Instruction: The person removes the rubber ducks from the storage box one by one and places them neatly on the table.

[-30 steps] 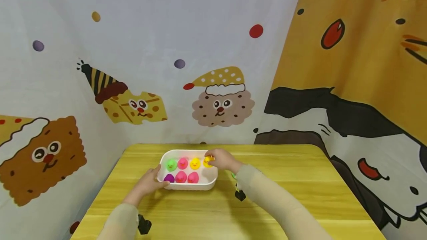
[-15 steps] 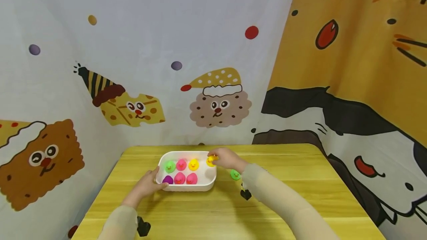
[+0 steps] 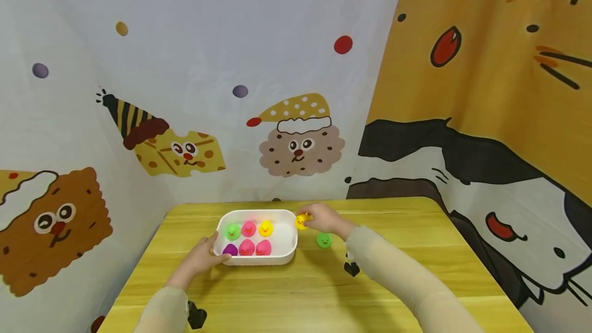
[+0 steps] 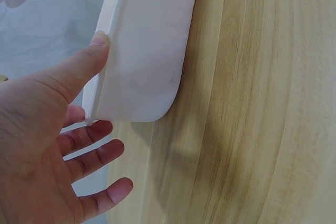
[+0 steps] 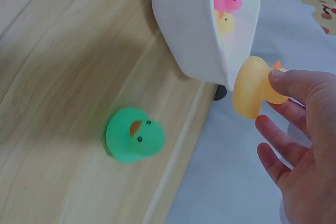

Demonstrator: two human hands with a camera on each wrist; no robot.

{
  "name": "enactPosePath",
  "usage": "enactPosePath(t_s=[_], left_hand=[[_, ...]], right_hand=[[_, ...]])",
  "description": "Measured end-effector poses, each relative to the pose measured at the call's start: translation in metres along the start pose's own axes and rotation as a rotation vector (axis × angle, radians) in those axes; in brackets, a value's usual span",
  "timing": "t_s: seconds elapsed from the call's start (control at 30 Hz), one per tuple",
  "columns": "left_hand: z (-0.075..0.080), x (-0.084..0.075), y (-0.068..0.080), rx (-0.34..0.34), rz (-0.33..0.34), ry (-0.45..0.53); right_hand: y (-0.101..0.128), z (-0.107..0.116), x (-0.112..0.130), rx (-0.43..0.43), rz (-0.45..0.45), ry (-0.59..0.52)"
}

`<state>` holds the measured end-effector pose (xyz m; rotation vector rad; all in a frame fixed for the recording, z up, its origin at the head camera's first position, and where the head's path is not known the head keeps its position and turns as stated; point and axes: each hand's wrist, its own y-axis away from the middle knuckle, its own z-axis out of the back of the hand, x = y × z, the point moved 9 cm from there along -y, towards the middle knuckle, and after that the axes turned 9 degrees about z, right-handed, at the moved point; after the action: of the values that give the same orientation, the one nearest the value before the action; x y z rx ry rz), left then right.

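My left hand (image 3: 198, 258) grips the left end of a white plastic tray (image 3: 259, 260); the left wrist view shows its thumb over the tray rim (image 4: 107, 40) with the other fingers spread below the corner. Inside the tray sit a green, a yellow, a purple and several pink rubber ducks (image 3: 246, 247). Just past the tray's right end, my right hand (image 3: 325, 218) pinches a yellow rubber duck (image 5: 251, 88) between thumb and fingertips, held up off the table. A green rubber duck (image 5: 134, 136) sits on the table below and to the right of that hand.
The wooden table (image 3: 287, 297) meets a hanging cloth (image 3: 194, 40) printed with cartoon figures at its back. More of the cloth rises on both sides. A black device (image 3: 351, 266) shows at the right wrist and another (image 3: 196, 315) at the left.
My right hand has lifted the yellow duck out of the tray and carried it right, past the rim. The green duck on the table has come into full view. The left hand stays on the tray.
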<state>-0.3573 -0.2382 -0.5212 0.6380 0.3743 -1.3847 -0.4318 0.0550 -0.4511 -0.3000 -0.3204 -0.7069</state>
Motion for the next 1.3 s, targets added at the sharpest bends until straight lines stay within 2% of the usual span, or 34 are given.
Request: enactPosePath(t_s=[0.2, 0.6, 0.8, 1.07, 1.3], left_hand=[[0.002, 0.000, 0.000, -0.007, -0.011, 0.007], [-0.001, 0.004, -0.001, 0.001, 0.000, 0.011], [0.000, 0.001, 0.002, 0.013, 0.006, 0.020], [0.001, -0.003, 0.003, 0.012, -0.006, 0.017], [-0.001, 0.001, 0.000, 0.015, 0.006, 0.019]], right_hand=[[0.008, 0.008, -0.010, -0.035, -0.036, -0.043], [0.031, 0.013, -0.046, -0.163, -0.105, -0.265], [0.043, 0.019, -0.053, -0.221, -0.136, -0.346], [0.057, 0.022, -0.065, -0.245, -0.201, -0.377], [0.068, 0.025, -0.079, -0.272, -0.234, -0.402]])
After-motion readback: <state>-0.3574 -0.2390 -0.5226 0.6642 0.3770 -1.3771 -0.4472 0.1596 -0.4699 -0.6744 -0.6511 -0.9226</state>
